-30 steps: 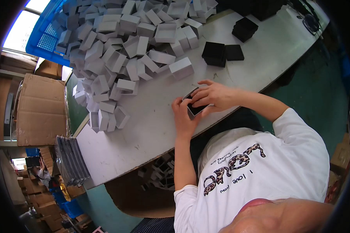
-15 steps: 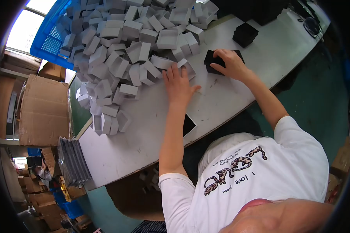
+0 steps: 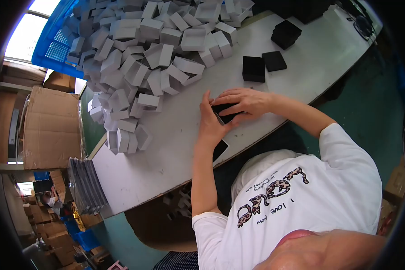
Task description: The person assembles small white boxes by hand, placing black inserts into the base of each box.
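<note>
My left hand [image 3: 211, 121] is wrapped round a small open white box, which my fingers mostly hide. My right hand [image 3: 245, 102] has its fingers bent over a black insert [image 3: 226, 113] at the box's opening and grips it there. Just beyond the hands stands a stack of black inserts [image 3: 254, 69], with a single flat black piece [image 3: 274, 61] beside it. Close to the table's front edge lies another white-edged box with a black inside [image 3: 219, 149], partly hidden by my left forearm.
A large heap of white boxes [image 3: 159, 33] spreads over the table's left and far side, against a blue crate [image 3: 58, 49]. Another black stack [image 3: 285, 34] stands farther right. Wrapped grey sheets [image 3: 87, 186] and a cardboard box [image 3: 51, 128] are at left. A person [image 3: 54, 200] is in the background.
My left hand has taken a white box from the heap's edge and drawn it nearer. My right hand has left the black stack and come to the box with a black insert.
</note>
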The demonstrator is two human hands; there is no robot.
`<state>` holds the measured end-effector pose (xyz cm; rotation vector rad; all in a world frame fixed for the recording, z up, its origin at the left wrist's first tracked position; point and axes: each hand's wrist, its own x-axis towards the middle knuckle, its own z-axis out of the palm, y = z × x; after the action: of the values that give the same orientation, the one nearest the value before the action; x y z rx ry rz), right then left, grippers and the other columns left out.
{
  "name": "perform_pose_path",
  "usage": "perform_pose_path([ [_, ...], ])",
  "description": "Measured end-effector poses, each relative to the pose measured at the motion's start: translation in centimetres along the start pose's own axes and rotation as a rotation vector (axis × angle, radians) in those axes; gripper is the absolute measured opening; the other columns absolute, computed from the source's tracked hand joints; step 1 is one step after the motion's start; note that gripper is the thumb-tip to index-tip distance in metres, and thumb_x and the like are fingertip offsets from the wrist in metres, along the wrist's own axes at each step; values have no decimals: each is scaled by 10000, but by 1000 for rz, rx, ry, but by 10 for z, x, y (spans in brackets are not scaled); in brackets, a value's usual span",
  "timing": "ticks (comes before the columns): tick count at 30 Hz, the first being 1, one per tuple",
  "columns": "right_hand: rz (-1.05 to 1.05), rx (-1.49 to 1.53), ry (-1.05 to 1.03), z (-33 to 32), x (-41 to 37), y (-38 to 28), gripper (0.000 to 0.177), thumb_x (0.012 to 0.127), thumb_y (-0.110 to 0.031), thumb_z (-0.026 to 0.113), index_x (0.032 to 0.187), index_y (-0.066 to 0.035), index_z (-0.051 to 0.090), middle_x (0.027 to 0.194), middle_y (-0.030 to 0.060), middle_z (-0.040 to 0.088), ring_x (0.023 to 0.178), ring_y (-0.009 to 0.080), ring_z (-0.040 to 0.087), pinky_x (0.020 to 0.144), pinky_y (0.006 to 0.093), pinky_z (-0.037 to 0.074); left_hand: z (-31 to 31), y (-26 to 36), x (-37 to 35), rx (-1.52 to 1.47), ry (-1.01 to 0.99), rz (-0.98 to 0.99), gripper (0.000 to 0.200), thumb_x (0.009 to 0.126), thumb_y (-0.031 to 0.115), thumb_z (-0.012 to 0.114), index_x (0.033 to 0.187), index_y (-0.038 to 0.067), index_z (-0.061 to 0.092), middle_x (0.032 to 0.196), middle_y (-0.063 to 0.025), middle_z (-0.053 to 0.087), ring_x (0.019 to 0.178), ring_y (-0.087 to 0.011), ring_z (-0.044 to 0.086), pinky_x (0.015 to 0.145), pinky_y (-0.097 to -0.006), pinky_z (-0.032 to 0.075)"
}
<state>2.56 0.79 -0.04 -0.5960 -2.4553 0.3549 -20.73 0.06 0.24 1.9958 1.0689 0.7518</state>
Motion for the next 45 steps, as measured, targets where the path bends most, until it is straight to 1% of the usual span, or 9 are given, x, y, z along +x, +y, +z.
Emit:
perform_pose_path([
  [7, 64, -163, -74, 12, -9, -10, 428, 990, -348, 688, 1364, -142, 682, 1539, 78, 567, 1489, 304, 455, 1252, 562, 290, -10, -12, -8, 83, -29, 68, 900, 690, 255, 990, 1393, 111, 447, 1396, -159, 449, 1287, -348, 540, 1070, -450, 496],
  [9, 174, -265, 162, -3, -21, -3, 444, 953, -304, 739, 1358, -136, 673, 1496, 66, 599, 1476, 290, 469, 1246, 544, 288, -26, -3, -4, 207, -137, 22, 737, 693, 297, 986, 1255, 92, 555, 1384, -146, 451, 1271, -352, 544, 1048, -446, 499],
  [13, 522, -656, 580, -44, -32, -2, 464, 841, -255, 847, 1251, -115, 679, 1448, 126, 610, 1397, 347, 521, 1135, 499, 414, -52, 35, 40, 309, 153, 169, 584, 726, 286, 954, 1160, 96, 614, 1326, -145, 497, 1255, -358, 544, 1010, -445, 501],
  [17, 626, -367, 498, -33, -66, 30, 444, 836, -280, 857, 1189, -96, 662, 1385, 138, 626, 1282, 349, 579, 1083, 482, 447, -55, 40, 106, 861, 599, 424, 339, 809, 185, 872, 1043, 88, 646, 1297, -163, 542, 1210, -382, 565, 974, -468, 505],
  [22, 591, -461, 536, -29, -68, 31, 349, 934, -293, 773, 1185, -80, 656, 1345, 129, 655, 1227, 344, 612, 1071, 465, 431, -47, 4, 127, 723, 308, 68, 231, 803, 65, 822, 976, 59, 668, 1341, -257, 538, 1304, -449, 522, 1065, -505, 454],
  [31, 434, -316, 612, -46, -55, 11, 400, 980, -292, 716, 1329, -100, 674, 1394, 132, 623, 1267, 343, 590, 1071, 472, 432, 25, 22, 39, 104, 61, 173, 421, 785, 72, 860, 1132, 91, 623, 1471, -236, 490, 1368, -459, 509, 1107, -481, 454],
  [32, 355, -274, 554, -50, -51, 3, 415, 968, -292, 730, 1337, -109, 680, 1414, 133, 610, 1279, 348, 582, 1072, 474, 436, 25, 16, 39, 194, 98, 260, 698, 769, 82, 885, 1362, 106, 517, 1475, -212, 499, 1374, -416, 525, 1117, -479, 453],
  [36, 215, -199, 198, -35, -42, -4, 489, 917, -325, 786, 1360, -142, 688, 1551, 143, 517, 1404, 363, 508, 1169, 516, 409, 21, 26, 40, 25, 0, 129, 1104, 752, 112, 919, 1613, 135, 229, 1455, -203, 476, 1321, -399, 545, 1073, -474, 496],
  [45, 350, -367, 11, -13, -46, -5, 470, 1031, -408, 624, 1438, -175, 646, 1572, 4, 547, 1511, 227, 435, 1283, 557, 218, 23, 21, 31, 162, 0, 75, 1109, 773, 175, 908, 1633, 206, 210, 1383, -178, 505, 1236, -400, 603, 986, -487, 551],
])
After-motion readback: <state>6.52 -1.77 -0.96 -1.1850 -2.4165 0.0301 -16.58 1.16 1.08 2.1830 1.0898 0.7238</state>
